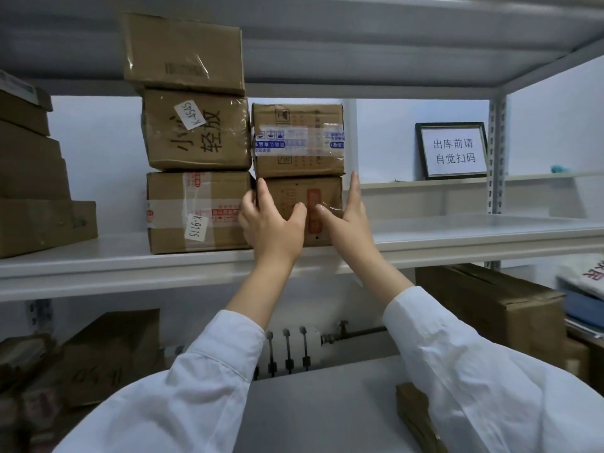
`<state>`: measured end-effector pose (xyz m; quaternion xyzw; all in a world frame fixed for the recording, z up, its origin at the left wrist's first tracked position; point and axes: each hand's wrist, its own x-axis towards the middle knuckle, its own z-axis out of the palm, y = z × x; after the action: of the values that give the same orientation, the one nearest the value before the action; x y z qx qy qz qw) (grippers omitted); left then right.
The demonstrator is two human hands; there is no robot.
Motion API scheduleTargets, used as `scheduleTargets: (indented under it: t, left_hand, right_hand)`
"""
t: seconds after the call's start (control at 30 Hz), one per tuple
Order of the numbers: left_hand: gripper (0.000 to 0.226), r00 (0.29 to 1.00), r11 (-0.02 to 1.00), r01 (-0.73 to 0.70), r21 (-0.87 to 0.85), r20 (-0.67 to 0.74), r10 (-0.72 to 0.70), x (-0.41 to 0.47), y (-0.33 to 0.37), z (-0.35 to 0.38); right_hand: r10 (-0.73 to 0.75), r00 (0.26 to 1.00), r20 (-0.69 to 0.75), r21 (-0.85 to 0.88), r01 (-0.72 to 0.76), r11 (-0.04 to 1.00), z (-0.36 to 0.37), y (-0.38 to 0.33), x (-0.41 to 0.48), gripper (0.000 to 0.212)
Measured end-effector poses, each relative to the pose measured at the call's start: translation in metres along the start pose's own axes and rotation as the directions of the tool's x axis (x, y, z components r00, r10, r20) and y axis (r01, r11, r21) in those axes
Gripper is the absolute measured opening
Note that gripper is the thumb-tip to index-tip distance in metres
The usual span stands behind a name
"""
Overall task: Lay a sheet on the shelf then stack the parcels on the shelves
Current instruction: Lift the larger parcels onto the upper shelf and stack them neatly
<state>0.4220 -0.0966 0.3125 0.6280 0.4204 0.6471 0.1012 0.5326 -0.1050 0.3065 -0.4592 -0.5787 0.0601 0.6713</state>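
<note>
We steady the lower parcel (294, 192) on the shelf (457, 238), between our two grips.
Our left grip (271, 223) curls round its left edge, beside the neighbouring stack (196, 210). Our right grip (349, 217) presses its right side with straight fingers. We judge this squares it under the taped parcel (297, 140) resting on it. Its printed face points at us. Its longer side seems to run along the shelf, though its depth is hidden.
</note>
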Motion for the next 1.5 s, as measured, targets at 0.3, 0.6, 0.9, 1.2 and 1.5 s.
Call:
scheduleTargets:
  t: [0.3, 0.6, 0.9, 1.2, 1.5]
  left_hand:
    - [0.045, 0.976, 0.956, -0.180, -0.230, -0.165, 0.144, -0.022, 0.007, 0.015]
    - [0.019, 0.984, 0.791, 0.002, -0.612, 0.142, 0.108, -0.078, 0.002, 0.046]
    - [0.029, 0.965, 0.741, 0.248, -0.624, 0.224, -0.134, -0.135, -0.016, 0.113]
    - [0.029, 0.787, 0.560, 0.608, -0.562, 0.339, -0.514, -0.193, -0.039, 0.218]
    - [0.019, 0.430, 0.425, 0.900, -0.095, 0.358, -0.829, -0.261, -0.105, 0.283]
  right_hand:
    - [0.026, 0.999, -0.034, -0.145, -0.031, 0.989, -0.023, -0.003, -0.022, 0.035]
    - [0.119, 0.993, -0.022, -0.231, -0.121, 0.965, -0.077, 0.029, -0.061, 0.025]
    - [0.269, 0.961, 0.057, -0.300, -0.241, 0.923, -0.136, 0.096, -0.079, 0.020]
    - [0.515, 0.841, 0.168, -0.373, -0.429, 0.822, -0.177, 0.200, -0.099, 0.026]
    - [0.898, 0.438, 0.048, -0.624, -0.689, 0.369, -0.205, 0.314, -0.135, 0.072]
